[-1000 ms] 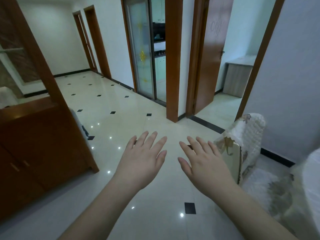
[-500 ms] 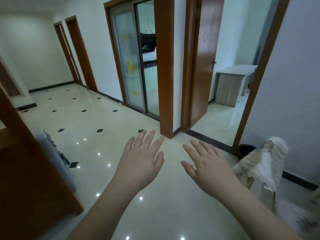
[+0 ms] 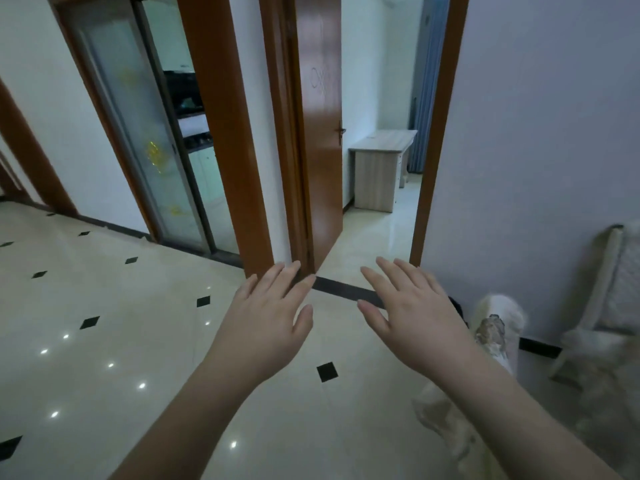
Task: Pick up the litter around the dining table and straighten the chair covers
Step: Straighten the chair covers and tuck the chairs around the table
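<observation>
Both the left hand [image 3: 268, 323] and right hand [image 3: 410, 318] are held flat, fingers straight, nothing gripped; the white chair cover [image 3: 498, 327] is seen just beyond the right hand, untouched.

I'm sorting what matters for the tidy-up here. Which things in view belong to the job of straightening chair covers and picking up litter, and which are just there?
Belongs to the job:
white chair cover, on the chair nearest the right hand
second covered chair by the wall
left hand and right hand, both empty

Just there:
wooden door
small desk
sliding glass door
</observation>
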The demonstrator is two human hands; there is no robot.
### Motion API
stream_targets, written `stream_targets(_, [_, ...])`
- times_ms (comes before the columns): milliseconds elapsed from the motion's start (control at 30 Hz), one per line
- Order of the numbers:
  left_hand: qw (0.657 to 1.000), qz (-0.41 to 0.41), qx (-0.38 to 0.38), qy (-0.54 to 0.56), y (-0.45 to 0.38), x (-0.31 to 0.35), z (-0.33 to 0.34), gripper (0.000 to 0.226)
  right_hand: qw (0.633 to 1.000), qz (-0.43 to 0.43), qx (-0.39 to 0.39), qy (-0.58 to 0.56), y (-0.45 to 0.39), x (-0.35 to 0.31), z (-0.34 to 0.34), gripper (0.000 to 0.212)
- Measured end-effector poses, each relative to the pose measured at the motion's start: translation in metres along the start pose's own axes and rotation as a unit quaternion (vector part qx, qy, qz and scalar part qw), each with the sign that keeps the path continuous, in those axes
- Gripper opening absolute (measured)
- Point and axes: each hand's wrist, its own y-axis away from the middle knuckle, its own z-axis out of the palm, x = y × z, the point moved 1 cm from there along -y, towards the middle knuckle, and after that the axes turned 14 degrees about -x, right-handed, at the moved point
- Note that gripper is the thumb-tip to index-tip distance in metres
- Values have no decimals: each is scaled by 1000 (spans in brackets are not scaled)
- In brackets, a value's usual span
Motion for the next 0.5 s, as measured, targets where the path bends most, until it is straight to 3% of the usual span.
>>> stream_targets(167, [999, 47, -3, -13, -109, 20, -14, 51, 999, 20, -3, -47, -68, 64, -14, 57])
stream_targets(300, [997, 71, 18, -32, -179, 38, -24, 51, 999, 33, 20, -32, -122, 106, -26, 57])
stream_targets(500, [994, 110, -10, -21, -267, 54, -13, 51, 997, 75, 9, -26, -180, 160, -20, 58])
